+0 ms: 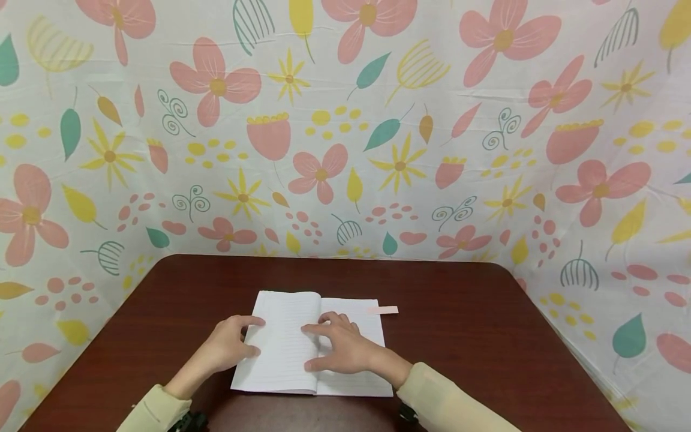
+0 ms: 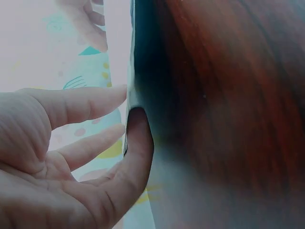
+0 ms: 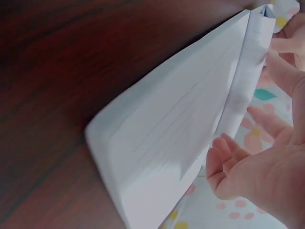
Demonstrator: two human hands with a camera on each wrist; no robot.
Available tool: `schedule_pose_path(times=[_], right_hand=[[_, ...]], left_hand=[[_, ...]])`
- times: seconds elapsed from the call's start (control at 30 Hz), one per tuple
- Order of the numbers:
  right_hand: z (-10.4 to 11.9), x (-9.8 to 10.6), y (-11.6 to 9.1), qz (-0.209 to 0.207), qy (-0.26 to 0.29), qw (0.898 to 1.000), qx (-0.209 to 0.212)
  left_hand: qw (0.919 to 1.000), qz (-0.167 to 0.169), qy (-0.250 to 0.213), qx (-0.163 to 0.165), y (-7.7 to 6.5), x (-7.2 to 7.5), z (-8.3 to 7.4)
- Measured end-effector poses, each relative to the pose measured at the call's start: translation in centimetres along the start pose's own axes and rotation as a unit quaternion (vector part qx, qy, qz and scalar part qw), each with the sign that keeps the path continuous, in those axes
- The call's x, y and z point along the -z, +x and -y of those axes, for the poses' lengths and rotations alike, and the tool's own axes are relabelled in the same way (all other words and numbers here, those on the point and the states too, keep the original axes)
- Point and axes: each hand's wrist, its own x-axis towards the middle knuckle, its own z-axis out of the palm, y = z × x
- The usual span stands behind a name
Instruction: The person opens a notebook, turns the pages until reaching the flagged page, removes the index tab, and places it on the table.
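Observation:
An open notebook with ruled white pages lies on the dark table. At its left edge is my left hand; thumb and index finger rest at the page margin, and in the left wrist view another finger curls round the notebook's edge. My right hand is over the right page, its index finger and thumb reaching across the centre fold to touch the left page. Its other fingers are loosely bent. In the right wrist view the left page bulges up beside the fold, and the right page lies flatter.
A pale pink paper strip sticks out past the notebook's upper right edge. The reddish-brown table has rounded far corners. Behind and beside it hangs a white cloth printed with flowers and leaves.

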Motion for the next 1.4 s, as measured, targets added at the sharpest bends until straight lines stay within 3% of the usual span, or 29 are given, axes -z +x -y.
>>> schedule_pose_path(times=[0.33, 0.7, 0.83, 0.97, 1.07, 1.17, 1.27, 1.4], right_hand=[[-3.1, 2.6, -2.0, -0.069, 0.033, 0.997, 0.031], [-8.7, 6.3, -4.5, -0.148, -0.017, 0.988, -0.045], [-9.9, 6.9, -4.6, -0.160, -0.020, 0.986, -0.049], [-10.8, 7.1, -4.4, -0.158, -0.020, 0.985, -0.058], [-11.3, 7.1, -4.0, -0.152, -0.020, 0.985, -0.073], [-11.6, 7.1, -3.6, -0.147, -0.018, 0.985, -0.084], [-11.8, 7.0, -3.3, -0.145, -0.014, 0.986, -0.085], [-12.0, 6.8, -3.0, -0.143, -0.002, 0.986, -0.084]], left_hand=[[0.9978, 0.003, 0.056, -0.037, 0.1, -0.5, 0.1], [0.9927, 0.006, 0.113, -0.041, -0.3, -0.7, 0.0], [0.9863, -0.009, 0.142, -0.084, -0.1, -1.0, -1.0], [0.9736, -0.023, 0.133, -0.184, 0.5, -2.2, -2.9], [0.9577, -0.003, 0.110, -0.266, 1.1, -3.4, -4.4], [0.9438, 0.042, 0.106, -0.310, 1.8, -4.6, -5.8], [0.9384, 0.084, 0.125, -0.311, 2.3, -5.6, -6.9], [0.9425, 0.113, 0.159, -0.271, 2.5, -6.3, -7.7]])
